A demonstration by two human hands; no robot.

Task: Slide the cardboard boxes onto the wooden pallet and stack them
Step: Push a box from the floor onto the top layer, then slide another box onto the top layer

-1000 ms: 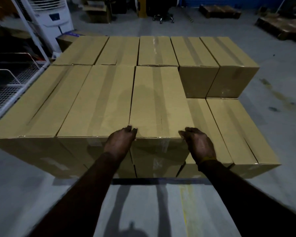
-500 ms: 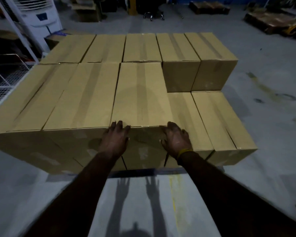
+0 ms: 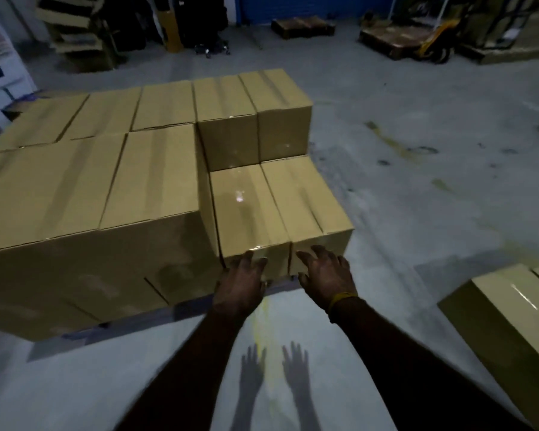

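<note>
Looking down from the head camera, a block of plain brown cardboard boxes (image 3: 156,181) is seen stacked on a low pallet whose dark front edge (image 3: 156,318) shows beneath them. No brand, label or readable writing can be made out on any carton; only strips of clear tape glint along the lids. At the block's near right corner two lower brown cartons lie side by side, the inner lower box (image 3: 246,209) and the outer lower box (image 3: 302,197), with taller stacks behind them and to their left.

Both arms are stretched forward. The left hand (image 3: 241,287) is held with fingers spread and nearly straight at the near end face of the inner lower box. The right hand (image 3: 325,275), a yellow band (image 3: 343,297) on its wrist, is likewise spread, its fingertips at the near end of the outer lower box. Nothing is gripped by either hand; whether the fingertips actually touch the cardboard cannot be told through the blur.

Another brown cardboard carton (image 3: 507,312) lies on the grey concrete floor (image 3: 417,181) at the right, well apart from the pallet.
</note>
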